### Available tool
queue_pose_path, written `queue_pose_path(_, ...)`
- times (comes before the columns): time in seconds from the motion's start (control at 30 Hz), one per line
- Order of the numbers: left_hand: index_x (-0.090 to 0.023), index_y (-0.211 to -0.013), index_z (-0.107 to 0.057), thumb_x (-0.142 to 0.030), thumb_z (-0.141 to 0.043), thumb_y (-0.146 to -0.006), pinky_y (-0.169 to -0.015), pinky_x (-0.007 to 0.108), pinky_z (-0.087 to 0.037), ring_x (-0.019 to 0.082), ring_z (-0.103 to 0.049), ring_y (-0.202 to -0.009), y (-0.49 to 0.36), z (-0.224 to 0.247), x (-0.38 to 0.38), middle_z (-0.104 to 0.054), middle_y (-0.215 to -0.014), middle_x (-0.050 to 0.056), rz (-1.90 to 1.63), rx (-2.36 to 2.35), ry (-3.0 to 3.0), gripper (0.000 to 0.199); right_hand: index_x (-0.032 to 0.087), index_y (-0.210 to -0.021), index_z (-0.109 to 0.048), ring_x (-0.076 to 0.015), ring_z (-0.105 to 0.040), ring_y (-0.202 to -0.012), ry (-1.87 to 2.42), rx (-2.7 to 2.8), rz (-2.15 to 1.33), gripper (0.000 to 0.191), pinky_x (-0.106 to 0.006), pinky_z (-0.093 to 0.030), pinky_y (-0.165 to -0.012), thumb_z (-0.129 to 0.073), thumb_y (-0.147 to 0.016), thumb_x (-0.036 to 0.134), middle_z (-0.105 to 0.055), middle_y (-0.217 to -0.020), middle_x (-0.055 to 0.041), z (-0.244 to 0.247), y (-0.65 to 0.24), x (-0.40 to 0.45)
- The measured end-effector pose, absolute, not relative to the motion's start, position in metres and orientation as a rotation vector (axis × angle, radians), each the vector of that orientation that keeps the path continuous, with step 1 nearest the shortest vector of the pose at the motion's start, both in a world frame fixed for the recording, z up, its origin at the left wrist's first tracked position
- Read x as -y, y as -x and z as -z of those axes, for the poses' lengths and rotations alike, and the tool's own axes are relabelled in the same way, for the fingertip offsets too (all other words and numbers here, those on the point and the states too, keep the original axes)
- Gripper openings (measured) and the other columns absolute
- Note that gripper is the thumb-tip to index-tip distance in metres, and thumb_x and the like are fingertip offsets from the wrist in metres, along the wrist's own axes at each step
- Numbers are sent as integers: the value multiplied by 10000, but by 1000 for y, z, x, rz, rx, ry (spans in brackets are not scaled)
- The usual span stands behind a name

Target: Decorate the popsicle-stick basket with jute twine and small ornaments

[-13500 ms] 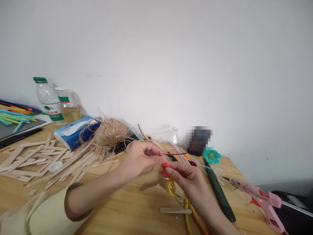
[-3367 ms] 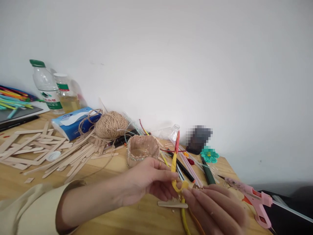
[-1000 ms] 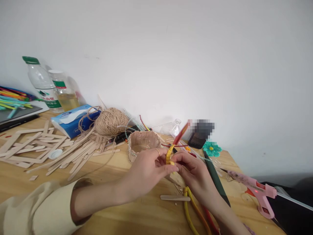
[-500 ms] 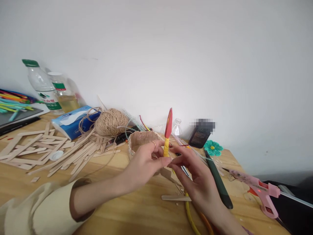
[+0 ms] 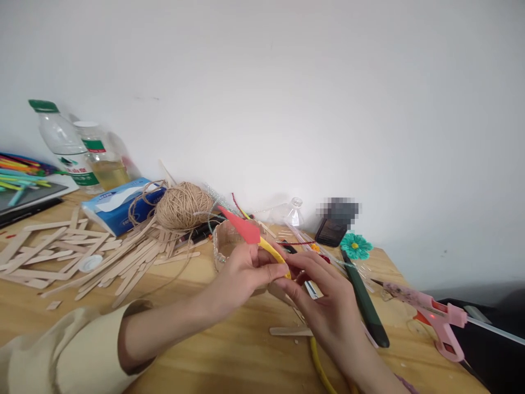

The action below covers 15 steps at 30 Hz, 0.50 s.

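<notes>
My left hand (image 5: 241, 273) pinches a curved yellow strip (image 5: 272, 250) between thumb and fingers. At the strip's upper end sits a flat, pointed red piece (image 5: 246, 230), tilted up to the left. The fingertips of my right hand (image 5: 328, 295) are closed at the lower end of the same strip, close against the left thumb. Just behind the left hand stands a small beige box (image 5: 221, 253) with a glittery edge, partly covered by the hand. A thicker yellow cord (image 5: 318, 364) runs below my right forearm.
Wooden craft sticks (image 5: 135, 257) lie scattered on the left, beside a twine ball (image 5: 184, 205), a tissue pack (image 5: 123, 205) and a plastic bottle (image 5: 61, 137). To the right are a pink glue gun (image 5: 438, 312), a dark green tool (image 5: 367, 301) and a teal flower (image 5: 356, 245).
The red-tipped strip has swung from nearly upright to leaning left, its red piece now showing its broad side. Both hands stay close together, with the right fingers slightly shifted.
</notes>
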<state>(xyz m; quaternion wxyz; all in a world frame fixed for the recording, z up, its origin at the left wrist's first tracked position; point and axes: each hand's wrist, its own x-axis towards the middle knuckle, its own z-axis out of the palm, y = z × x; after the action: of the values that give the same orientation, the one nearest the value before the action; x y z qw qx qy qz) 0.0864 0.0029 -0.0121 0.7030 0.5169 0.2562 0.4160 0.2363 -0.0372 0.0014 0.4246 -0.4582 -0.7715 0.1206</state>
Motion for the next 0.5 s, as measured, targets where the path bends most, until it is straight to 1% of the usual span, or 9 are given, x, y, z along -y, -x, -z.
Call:
queue_pose_path(0.07,-154,-754,-625,-269,-661,-760,-716,257,-451,145,-582,-739,-85,13,-3,-595,-687,-10,-923,-581,-1154,121,214,-970,-646,-153,-590,-702,1105,1929,-269,139,-269,-512,-627,-624,-837,176,-646,-871,-36,-2,-238,37)
queue_pose_path(0.13,-161,-787,-607,-283,-673,-763,-746,275,-471,153,-603,-773,-84,11,-3,-616,-751,-5,-952,-584,-1137,141,225,-996,-656,-167,-603,-780,1083,1921,-239,170,-280,-510,-672,-608,-848,156,-644,-908,-43,-2,-240,37)
queue_pose_path(0.23,-165,-798,-568,-307,-668,-780,-713,276,-496,142,-615,-746,-82,8,-4,-624,-776,-4,-978,-576,-1142,174,232,-1028,-664,-186,-601,-863,1072,1915,-232,198,-297,-503,-713,-587,-863,153,-637,-940,-54,-2,-242,37)
queue_pose_path(0.33,-163,-789,-583,-305,-649,-798,-625,237,-478,128,-595,-689,-80,5,-5,-611,-730,-6,-992,-603,-1263,157,234,-1015,-669,-180,-595,-856,1068,1905,-269,188,-288,-492,-710,-582,-868,156,-635,-925,-47,-2,-243,37)
queue_pose_path(0.5,-174,-759,-640,-240,-611,-819,-634,227,-460,113,-567,-648,-76,4,-5,-598,-683,-16,-1086,-559,-1411,94,258,-1012,-668,-161,-583,-796,1059,1890,-336,202,-272,-462,-670,-564,-876,150,-629,-885,-21,-1,-243,40)
